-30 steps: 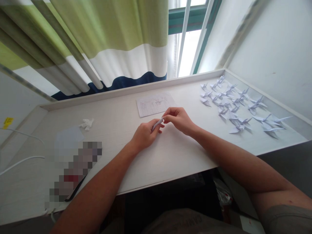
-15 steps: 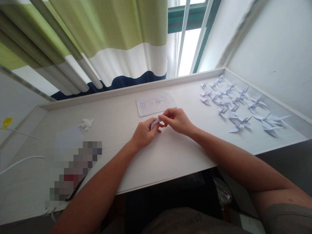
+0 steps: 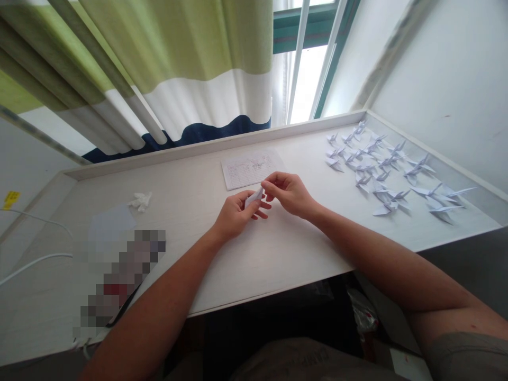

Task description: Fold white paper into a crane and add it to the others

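Note:
A small piece of folded white paper [image 3: 254, 197] is held above the table, in front of the printed pad. My left hand [image 3: 237, 216] grips its lower end between thumb and fingers, with the other fingers spread behind. At the paper's pointed upper tip, my right hand [image 3: 288, 192] pinches with thumb and forefinger. My fingers hide part of the folds. Several folded paper cranes [image 3: 383, 174] stand grouped on the right side of the table.
On the white table [image 3: 254, 275] lies a pad with a printed grid [image 3: 248, 170]. To the left are a crumpled white tissue [image 3: 141, 202], pale paper sheets [image 3: 111, 222], a blurred-out object [image 3: 127, 275] and white cables [image 3: 35, 260]. A raised rim [image 3: 222, 144] runs along the back, below a curtain [image 3: 178, 42].
The folded paper shows a broader face and a pointed tip now. My right hand has shifted slightly, and the left hand's lower fingers have spread out.

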Motion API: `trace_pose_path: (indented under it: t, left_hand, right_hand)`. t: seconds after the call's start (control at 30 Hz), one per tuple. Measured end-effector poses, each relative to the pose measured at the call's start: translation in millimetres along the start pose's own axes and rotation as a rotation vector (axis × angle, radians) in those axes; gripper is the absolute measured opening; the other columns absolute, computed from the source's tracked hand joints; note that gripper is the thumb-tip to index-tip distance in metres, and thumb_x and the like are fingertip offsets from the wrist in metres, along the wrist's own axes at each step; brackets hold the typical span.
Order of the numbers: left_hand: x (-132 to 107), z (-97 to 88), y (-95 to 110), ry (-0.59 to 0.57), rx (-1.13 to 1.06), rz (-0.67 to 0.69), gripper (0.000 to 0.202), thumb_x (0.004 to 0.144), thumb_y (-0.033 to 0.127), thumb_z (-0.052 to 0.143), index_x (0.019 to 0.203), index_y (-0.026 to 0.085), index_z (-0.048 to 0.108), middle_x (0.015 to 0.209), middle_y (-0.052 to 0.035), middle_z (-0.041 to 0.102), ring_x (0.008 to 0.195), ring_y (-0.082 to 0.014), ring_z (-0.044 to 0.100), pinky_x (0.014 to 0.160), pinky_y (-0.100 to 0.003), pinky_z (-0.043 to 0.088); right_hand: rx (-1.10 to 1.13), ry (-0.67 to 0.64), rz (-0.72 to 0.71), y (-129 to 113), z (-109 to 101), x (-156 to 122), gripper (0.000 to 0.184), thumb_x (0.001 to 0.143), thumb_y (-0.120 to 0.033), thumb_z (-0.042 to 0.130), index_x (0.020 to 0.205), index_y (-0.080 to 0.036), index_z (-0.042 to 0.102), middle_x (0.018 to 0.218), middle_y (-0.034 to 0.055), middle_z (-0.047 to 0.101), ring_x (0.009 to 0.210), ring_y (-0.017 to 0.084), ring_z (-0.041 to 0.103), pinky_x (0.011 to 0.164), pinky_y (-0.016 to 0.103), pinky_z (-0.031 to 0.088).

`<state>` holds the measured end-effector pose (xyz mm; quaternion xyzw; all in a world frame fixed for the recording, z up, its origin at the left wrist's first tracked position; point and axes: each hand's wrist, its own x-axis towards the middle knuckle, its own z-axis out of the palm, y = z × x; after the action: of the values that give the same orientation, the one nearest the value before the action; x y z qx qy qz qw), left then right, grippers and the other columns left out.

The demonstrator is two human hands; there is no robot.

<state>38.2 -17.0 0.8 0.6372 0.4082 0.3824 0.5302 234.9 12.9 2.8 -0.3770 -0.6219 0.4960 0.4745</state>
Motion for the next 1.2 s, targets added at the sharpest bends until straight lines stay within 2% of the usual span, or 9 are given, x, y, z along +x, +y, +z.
trace_pose_path:
  t: [0.1,0.2,0.37,0.53,0.87,1.03,1.2]
  left_hand:
    - [1.0,-0.6,1.5,-0.015,-0.072,-0.027,0.039,0.095,0.047,0.074,0.114,0.013,0.070,0.105,-0.0143,0.084,0.078,-0.0234,0.083,0.066,-0.030,0.060]
    - [1.8,-1.3,1.7,-0.013,-0.115,-0.044,0.045,0.093,0.051,0.076,0.115,0.012,0.070,0.104,-0.0147,0.084,0.080,-0.0250,0.083,0.065,-0.030,0.061]
    - [1.9,-0.5,1.4,-0.016,-0.138,-0.058,0.050,0.091,0.056,0.078,0.115,0.012,0.071,0.104,-0.0148,0.084,0.079,-0.0257,0.083,0.065,-0.031,0.061]
    - [2.1,1.0,1.5,-0.012,-0.196,-0.076,0.057,0.098,0.068,0.063,0.110,0.013,0.072,0.104,-0.0161,0.084,0.077,-0.0255,0.082,0.065,-0.033,0.062]
    - [1.8,-2.9,0.8,-0.082,-0.155,-0.066,0.050,0.097,0.061,0.070,0.112,0.014,0.075,0.110,-0.0157,0.084,0.083,-0.0246,0.083,0.070,-0.033,0.063]
    - [0.8,-3.1,2.6,-0.119,-0.164,-0.069,0.050,0.097,0.059,0.070,0.116,0.014,0.075,0.116,-0.0165,0.083,0.082,-0.0237,0.083,0.071,-0.032,0.063]
    - [0.3,-1.9,4.9,-0.070,-0.133,-0.064,0.048,0.095,0.059,0.072,0.109,0.014,0.076,0.109,-0.0159,0.084,0.078,-0.0236,0.082,0.069,-0.033,0.063]
  right_hand:
    - [0.016,-0.053,0.001,-1.8,-1.1,0.4,0.039,0.094,-0.056,0.072,0.086,-0.018,0.073,0.080,0.0042,0.074,0.076,0.016,0.069,0.074,0.033,0.059]
    - [0.012,-0.114,-0.008,-2.1,-1.1,0.8,0.033,0.088,-0.050,0.080,0.088,-0.018,0.076,0.087,0.0049,0.075,0.084,0.018,0.068,0.080,0.035,0.057]
    - [0.016,-0.104,-0.003,-0.3,0.0,1.9,0.030,0.084,-0.046,0.083,0.084,-0.017,0.075,0.084,0.0036,0.073,0.081,0.017,0.066,0.080,0.036,0.054]
    - [0.016,-0.094,0.009,-0.5,-0.6,2.0,0.031,0.084,-0.046,0.084,0.081,-0.017,0.074,0.081,0.0027,0.071,0.078,0.016,0.062,0.075,0.034,0.050]
    - [0.167,-0.204,0.065,-0.9,-3.1,1.5,0.038,0.082,-0.052,0.088,0.080,-0.017,0.072,0.067,-0.0010,0.065,0.067,0.013,0.058,0.064,0.031,0.046]
    - [0.170,-0.158,0.061,-1.2,-2.3,0.2,0.038,0.082,-0.051,0.087,0.078,-0.017,0.070,0.068,-0.0003,0.066,0.066,0.013,0.059,0.065,0.031,0.047]
    - [0.100,-0.115,0.048,-3.7,-0.6,-1.7,0.036,0.082,-0.050,0.086,0.076,-0.018,0.071,0.074,0.0013,0.070,0.073,0.015,0.061,0.069,0.032,0.049]
